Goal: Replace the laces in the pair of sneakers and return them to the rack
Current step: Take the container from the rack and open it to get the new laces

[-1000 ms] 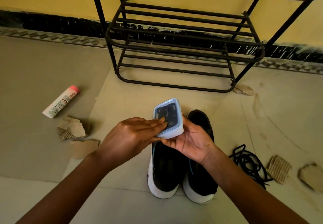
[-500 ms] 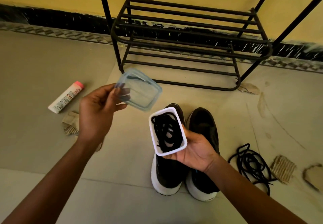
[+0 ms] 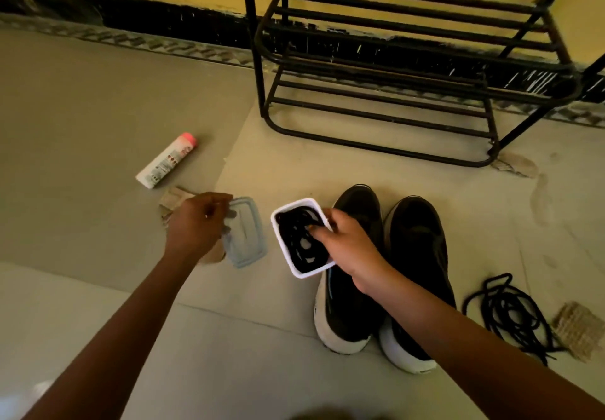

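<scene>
Two black sneakers with white soles, the left one (image 3: 357, 210) and the right one (image 3: 417, 243), stand side by side on the floor, toes toward the black metal rack (image 3: 376, 115). Neither shows laces. My right hand (image 3: 350, 243) grips a small white container (image 3: 296, 204) by its right rim, just left of the sneakers. Coiled black laces (image 3: 301, 239) fill it. My left hand (image 3: 196, 223) is low at the floor, fingers on the left edge of the clear bluish lid (image 3: 250, 236), which lies flat. A second bundle of black laces (image 3: 507, 308) lies loose right of the sneakers.
A white tube with a pink cap (image 3: 167, 161) lies on the floor at the left. Torn cardboard scraps sit by my left hand (image 3: 172, 202), near the rack's foot (image 3: 517, 164) and beside the loose laces (image 3: 579, 328). The rack shelves hold nothing.
The lid came off the container in my left hand, then went down to the floor at the left. My right hand lowered the open container beside the left sneaker.
</scene>
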A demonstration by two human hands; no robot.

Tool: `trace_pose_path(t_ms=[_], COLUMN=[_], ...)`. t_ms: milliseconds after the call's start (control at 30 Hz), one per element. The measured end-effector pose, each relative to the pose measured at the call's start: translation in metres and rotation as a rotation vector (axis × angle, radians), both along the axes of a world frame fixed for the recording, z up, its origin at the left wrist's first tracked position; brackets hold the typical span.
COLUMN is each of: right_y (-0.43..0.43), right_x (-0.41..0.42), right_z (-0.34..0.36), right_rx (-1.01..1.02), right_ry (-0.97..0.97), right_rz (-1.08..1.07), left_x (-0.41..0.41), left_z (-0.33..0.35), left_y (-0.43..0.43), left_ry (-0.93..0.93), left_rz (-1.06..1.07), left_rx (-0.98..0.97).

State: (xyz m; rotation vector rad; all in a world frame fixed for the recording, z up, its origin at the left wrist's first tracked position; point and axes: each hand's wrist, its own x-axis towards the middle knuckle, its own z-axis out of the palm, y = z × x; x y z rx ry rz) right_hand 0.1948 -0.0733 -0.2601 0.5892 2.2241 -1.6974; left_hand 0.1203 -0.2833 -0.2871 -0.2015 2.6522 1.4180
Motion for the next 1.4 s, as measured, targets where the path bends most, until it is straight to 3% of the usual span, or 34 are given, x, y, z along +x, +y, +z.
trace_pose_path(t_ms=[67,167,500,633,733,867,1100,1300,1400], right_y=[-0.011,-0.025,-0.052,-0.054,-0.055,-0.054,-0.043,-0.039,-0.037], right_x=[-0.005,-0.01,-0.008,-0.006,-0.006,-0.008,-0.01,-0.006,-0.003], right_z=[-0.006,-0.02,-0.039,-0.039,-0.041,-0.039,-0.03,-0.025,-0.03], right_rx=[0.203,0.351,0.507,0.581,0.59,0.677,0.591,0.552,0.531], right_ry=[-0.029,-0.084,-0.273,-0.268,-0.249,-0.238,-0.223,-0.173,-0.142], right_rz=[0.195,0.347,0.47,0.479,0.494,0.547,0.501,0.51,0.531], left_x=[-0.002,-0.001,-0.004,0.007,0.021,0.032,0.03,0.035,0.036], left_z=[-0.01,-0.023,-0.032,-0.029,-0.03,-0.038,-0.037,-0.029,-0.034], left_y=[-0.011,-0.017,-0.016,-0.007,0.009,0.025,0.028,0.038,0.039], left_ry=[-0.086,-0.171,-0.103,-0.015,-0.052,-0.074,-0.035,0.008,0.03], left_rz=[-0.068,-0.146,-0.124,-0.246,-0.375,-0.382,-0.313,-0.415,-0.39], left_rx=[-0.089,-0.215,-0.456,-0.474,-0.471,-0.527,-0.413,-0.673,-0.693])
